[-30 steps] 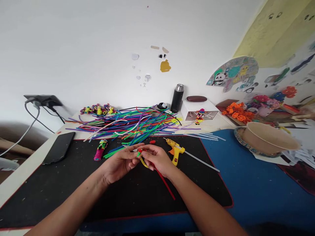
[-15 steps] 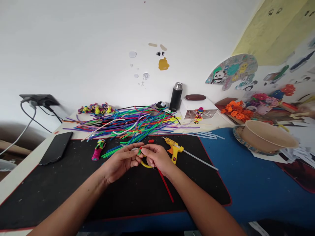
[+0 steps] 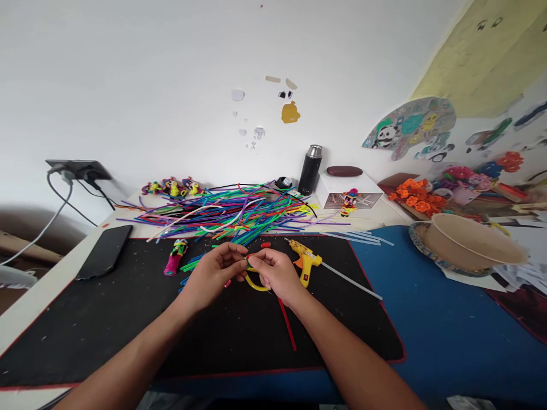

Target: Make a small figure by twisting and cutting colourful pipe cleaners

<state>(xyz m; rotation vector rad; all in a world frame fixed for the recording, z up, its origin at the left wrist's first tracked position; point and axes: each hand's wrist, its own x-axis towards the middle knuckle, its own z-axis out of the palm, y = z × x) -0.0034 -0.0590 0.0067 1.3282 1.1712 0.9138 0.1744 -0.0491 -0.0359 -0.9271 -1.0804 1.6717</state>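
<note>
Over the black mat, my left hand (image 3: pixel 216 273) and my right hand (image 3: pixel 277 272) meet at their fingertips. Both pinch a small red and green piece (image 3: pixel 248 259), mostly hidden by the fingers. A red pipe cleaner (image 3: pixel 287 323) slants down from beneath my right hand. Behind the hands shows a yellow curved handle (image 3: pixel 255 285). The yellow glue gun (image 3: pixel 306 262), with a clear glue stick in its back, lies right of my right hand. A pink and green figure (image 3: pixel 175 257) lies to the left.
Pipe cleaners (image 3: pixel 222 212) are heaped along the back. A black phone (image 3: pixel 105 251) lies at the left. A black flask (image 3: pixel 310 169) and a white box (image 3: pixel 371 185) stand near the wall. At the right is a beige bowl (image 3: pixel 472 239).
The view has shifted slightly, so things sit further right. My left hand's fingers have curled in closer to the small piece. The red pipe cleaner hangs a little steeper.
</note>
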